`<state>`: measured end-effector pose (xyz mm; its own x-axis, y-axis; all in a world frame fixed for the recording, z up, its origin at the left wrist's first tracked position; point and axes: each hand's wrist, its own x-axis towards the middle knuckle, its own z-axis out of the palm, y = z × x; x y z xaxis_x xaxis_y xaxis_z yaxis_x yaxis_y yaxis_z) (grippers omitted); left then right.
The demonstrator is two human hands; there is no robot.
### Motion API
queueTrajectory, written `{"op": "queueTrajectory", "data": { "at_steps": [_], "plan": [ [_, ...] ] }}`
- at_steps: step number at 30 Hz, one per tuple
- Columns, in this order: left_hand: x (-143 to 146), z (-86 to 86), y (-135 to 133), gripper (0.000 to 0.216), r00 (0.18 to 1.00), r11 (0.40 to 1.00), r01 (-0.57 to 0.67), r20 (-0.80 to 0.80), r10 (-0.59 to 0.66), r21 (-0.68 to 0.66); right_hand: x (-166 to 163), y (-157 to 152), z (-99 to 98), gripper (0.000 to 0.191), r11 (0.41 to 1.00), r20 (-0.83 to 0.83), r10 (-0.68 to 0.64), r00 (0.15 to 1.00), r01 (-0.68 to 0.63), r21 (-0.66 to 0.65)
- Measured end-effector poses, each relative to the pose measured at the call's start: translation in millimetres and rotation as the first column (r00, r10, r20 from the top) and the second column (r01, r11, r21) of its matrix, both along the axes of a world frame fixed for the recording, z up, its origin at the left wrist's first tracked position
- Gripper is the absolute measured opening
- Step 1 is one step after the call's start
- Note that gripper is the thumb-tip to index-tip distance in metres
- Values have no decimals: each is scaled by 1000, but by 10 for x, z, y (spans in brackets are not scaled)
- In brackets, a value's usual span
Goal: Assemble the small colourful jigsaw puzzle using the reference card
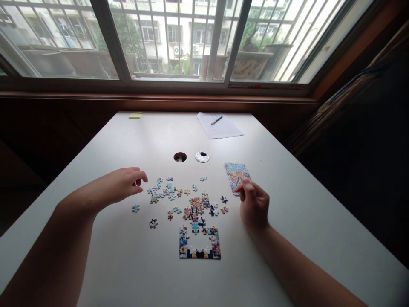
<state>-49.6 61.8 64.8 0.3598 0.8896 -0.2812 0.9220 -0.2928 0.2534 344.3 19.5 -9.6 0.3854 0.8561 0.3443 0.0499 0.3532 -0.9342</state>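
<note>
On the white table (128, 264) lies a partly joined jigsaw (200, 243), its lower rows forming a block near me. Several loose colourful pieces (179, 196) are scattered beyond it. My left hand (123, 184) hovers left of the loose pieces, fingers loosely curled, thumb and forefinger close together; whether anything is between them is hidden. My right hand (254, 204) rests on the table to the right, fingers curled, its fingertips touching the near edge of a picture card (237, 175).
A round cable hole (180, 157) and its white cap (202, 157) sit mid-table. Farther back lie a sheet of paper (219, 126) with a pen (216, 120) and a yellow notepad (135, 115). A barred window (179, 38) runs behind.
</note>
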Motion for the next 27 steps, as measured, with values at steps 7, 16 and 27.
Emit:
{"op": "queueTrajectory", "data": {
  "at_steps": [7, 16, 27],
  "plan": [
    [-75, -45, 18, 32, 1000, 1000, -24, -10, 24, -5, -10, -1, 9, 39, 1000, -10, -2, 1000, 2, -3],
    [76, 5, -3, 27, 998, 995, 44, 29, -47, 93, -9, -7, 1, 40, 1000, 4, -16, 1000, 16, -6],
    [864, -47, -159, 28, 934, 895, 334, 25, -357, 296, -19, -13, 21, 42, 1000, 50, 3, 999, -3, -12]
  ]
}}
